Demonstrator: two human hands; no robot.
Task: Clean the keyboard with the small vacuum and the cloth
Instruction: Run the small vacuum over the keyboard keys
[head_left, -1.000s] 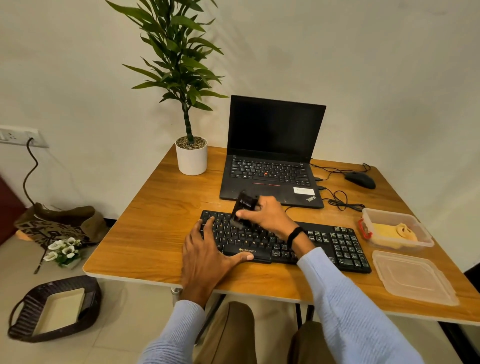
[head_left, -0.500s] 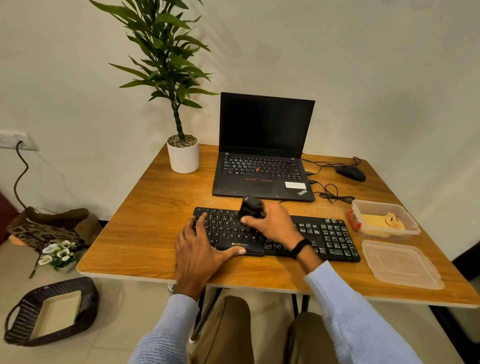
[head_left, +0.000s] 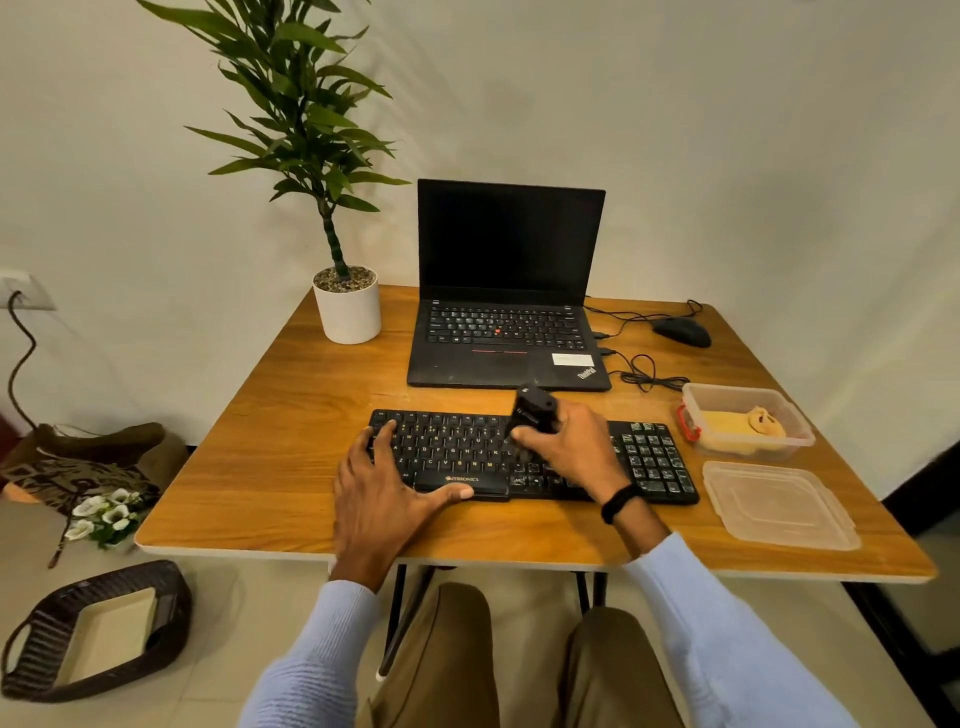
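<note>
On the desk (head_left: 291, 457), over the middle of the keyboard (head_left: 452, 452), our right hand (head_left: 571, 452) grips the vacuum (head_left: 535, 413), which has moved right from the left-hand keys. Our left hand (head_left: 384, 493) lies flat, fingers spread, steadying the left end. We judge the right half not yet vacuumed; wiping remains.

Soft, even indoor light, moderately bright. The potted plant (head_left: 311, 130) throws faint leaf shadows on the wall (head_left: 727, 130). The wooden surface (head_left: 291, 467) shows mild sheen; wide-angle distortion bows its edges. The small vacuum (head_left: 535, 410) looks slightly blurred.
</note>
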